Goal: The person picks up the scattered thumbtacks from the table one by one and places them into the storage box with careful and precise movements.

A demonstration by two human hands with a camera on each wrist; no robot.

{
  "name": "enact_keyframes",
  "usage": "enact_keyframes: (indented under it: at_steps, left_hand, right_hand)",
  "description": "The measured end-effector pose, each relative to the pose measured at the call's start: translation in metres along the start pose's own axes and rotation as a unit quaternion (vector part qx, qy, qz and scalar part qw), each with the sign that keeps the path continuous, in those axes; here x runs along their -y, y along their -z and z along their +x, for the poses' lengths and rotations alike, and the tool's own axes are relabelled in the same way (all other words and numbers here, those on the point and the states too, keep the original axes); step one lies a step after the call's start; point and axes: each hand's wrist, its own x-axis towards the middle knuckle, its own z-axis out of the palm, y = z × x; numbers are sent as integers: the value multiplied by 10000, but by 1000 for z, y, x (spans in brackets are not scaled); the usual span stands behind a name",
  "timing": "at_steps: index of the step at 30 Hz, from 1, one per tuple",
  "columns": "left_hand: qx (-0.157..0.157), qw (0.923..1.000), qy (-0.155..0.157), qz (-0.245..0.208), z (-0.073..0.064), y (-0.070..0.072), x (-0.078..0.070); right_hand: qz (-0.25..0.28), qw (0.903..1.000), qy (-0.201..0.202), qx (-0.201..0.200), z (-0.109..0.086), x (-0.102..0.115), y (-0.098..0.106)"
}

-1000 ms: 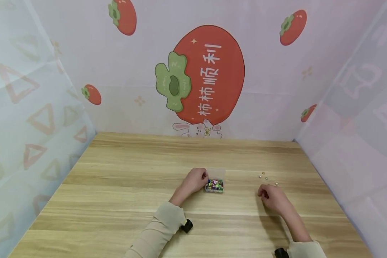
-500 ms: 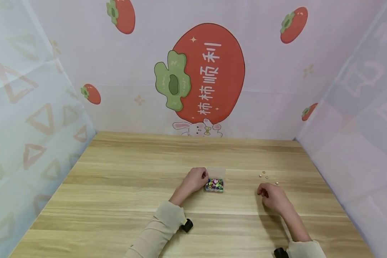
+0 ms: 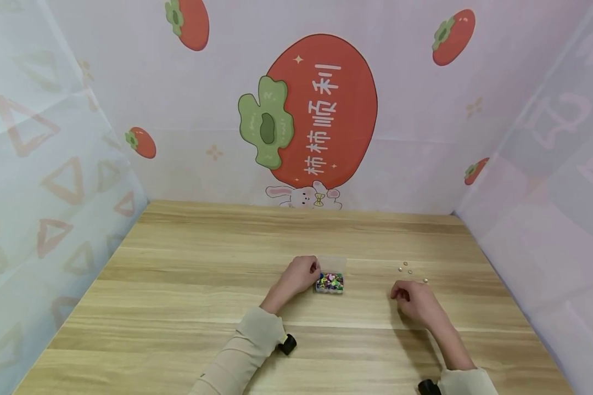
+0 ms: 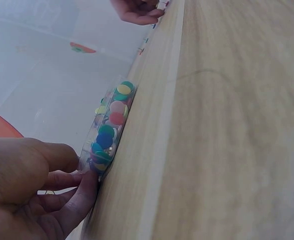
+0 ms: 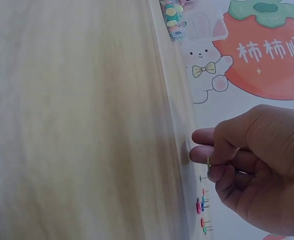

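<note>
Wood-grain table (image 3: pixel 153 296); pale backdrop (image 3: pixel 217 99) (red persimmons (image 3: pixel 346 120) printed).

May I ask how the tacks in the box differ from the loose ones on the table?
The boxed tacks are many, crowded inside the clear box, while the loose tacks are few and spread on the table. The loose tacks stand pins up; the boxed tacks lie jumbled at various angles. Both have flat, round heads in mixed colours.

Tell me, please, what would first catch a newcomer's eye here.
A big red cartoon persimmon, printed on the pale backdrop, probably draws the eye first. Next comes the small clear plastic box of multicoloured round-headed thumbtacks, held by the left hand on the wooden table.
</note>
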Motion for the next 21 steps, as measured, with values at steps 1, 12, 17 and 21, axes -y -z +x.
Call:
enact_keyframes:
  at_steps: [1, 12, 17, 21]
  left_hand:
    - [-3, 10000, -10, -6, 0, 0, 0]
    - [-25, 10000, -28, -60, 0, -1, -1]
    - [-36, 10000, -12, -66, 0, 0, -1]
    - [-20, 10000, 13, -66, 0, 0, -1]
  right_hand:
    - [9, 10000, -1, -13, 0, 0, 0]
    - [131, 9999, -5, -25, 3, 6, 2]
    - [105, 9999, 58, -93, 6, 11, 2]
    - [71, 9996, 135, -237, 9, 17, 2]
